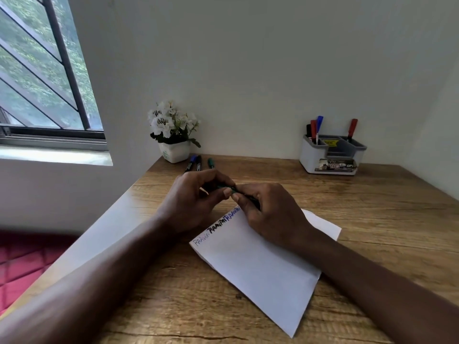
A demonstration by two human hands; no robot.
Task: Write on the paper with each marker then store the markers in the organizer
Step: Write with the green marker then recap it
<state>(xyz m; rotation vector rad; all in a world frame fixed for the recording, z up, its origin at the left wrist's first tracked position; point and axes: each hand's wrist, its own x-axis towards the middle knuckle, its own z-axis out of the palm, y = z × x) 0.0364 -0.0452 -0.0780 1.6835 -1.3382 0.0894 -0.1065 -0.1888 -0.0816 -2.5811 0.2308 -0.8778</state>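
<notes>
Both hands grip one green marker (224, 186) above the paper's far edge.

Left hand (196, 194) and right hand (270, 212) each curl fingers round one end of it. The paper (260, 269), lettered along its far edge, lies on the wooden table (372, 219). Three markers (198, 165) lie beside the flower pot (175, 151). The organizer (331, 155) stands far right, holding several markers upright.

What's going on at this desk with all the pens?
A person grips a green marker between the left hand and right hand, just above a sheet of paper on a wooden desk. They may be capping or uncapping it. The paper has three words written along its top edge. Three more markers lie near the flower pot, and several stand in the organizer.
</notes>
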